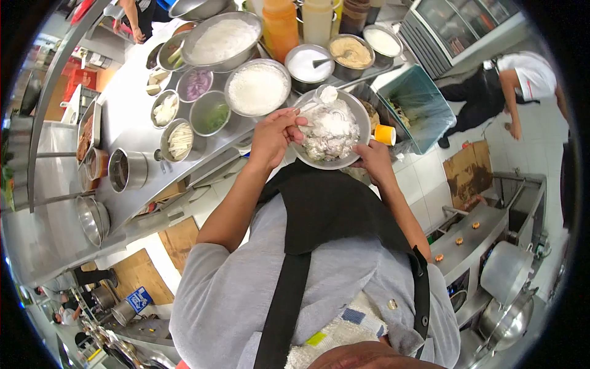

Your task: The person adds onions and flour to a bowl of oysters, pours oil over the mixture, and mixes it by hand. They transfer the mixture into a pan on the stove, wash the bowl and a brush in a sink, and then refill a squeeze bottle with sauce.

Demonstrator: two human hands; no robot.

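Nearest, the person's grey shirt and black apron [319, 209] are filling the lower frame. Both forearms are reaching forward from it.

The left hand [278, 134] is pinching the handle of a metal spoon [326, 95], fingers clenched round it. The spoon bowl is carrying a heap of white powder and is hanging just above the far rim of a round steel bowl [364, 126]. The right hand [373, 161] is gripping that bowl at its near rim and cupping it from beneath, probably to keep it level and close to the chest. The bowl is sitting in the air between body and counter, holding a pale chopped mix with white powder on top. A small yellow cup [385, 134] is showing just beside it.

Beyond, a steel counter [123, 98] is carrying open steel containers within arm's reach: white grains [257, 89], purple onion slices [195, 83], chopped greens [210, 114]. Orange squeeze bottles [281, 24] are standing behind them. A teal bin [418, 104] is sitting on the floor to the right. Farthest off, a co-worker in a white shirt [528, 74] is bending over.
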